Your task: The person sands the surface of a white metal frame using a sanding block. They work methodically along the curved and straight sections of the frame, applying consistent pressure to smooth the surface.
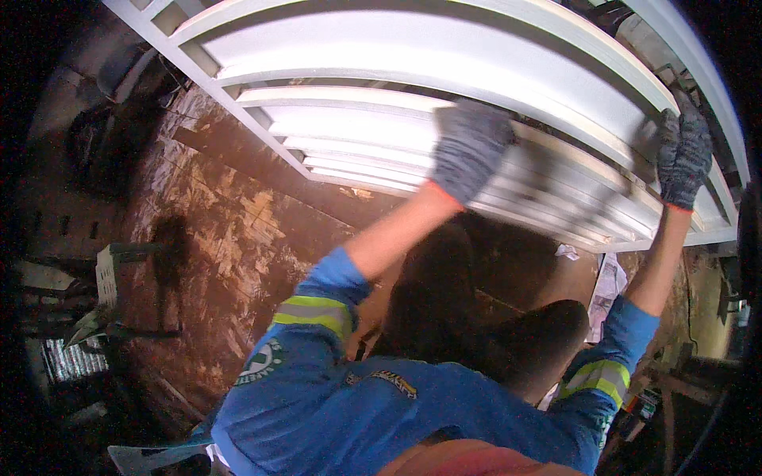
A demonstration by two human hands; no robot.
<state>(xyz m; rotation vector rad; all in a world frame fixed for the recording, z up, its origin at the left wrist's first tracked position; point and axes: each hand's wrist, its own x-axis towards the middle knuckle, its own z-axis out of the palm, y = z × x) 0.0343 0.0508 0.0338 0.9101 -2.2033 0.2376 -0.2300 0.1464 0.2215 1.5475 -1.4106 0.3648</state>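
A large white slatted panel (333, 101), with long parallel slats set in a frame, stands before me across the upper part of the view. My left hand (476, 147), in a grey knitted glove with an orange cuff, is curled against the edge of a middle slat. Its fingertips are hidden and slightly blurred, so anything within them cannot be made out. Farther right, my right hand (684, 155), gloved alike, grips the panel near its right end, fingers lying over a slat's edge.
Beneath the panel spreads a worn brown floor (238, 230) with pale scuffed patches. Printed paper (608, 285) lies by my right forearm, and a small white scrap (567, 251) is near the panel's lower edge. A pale stand-like object (107, 278) is at the left, in dim clutter.
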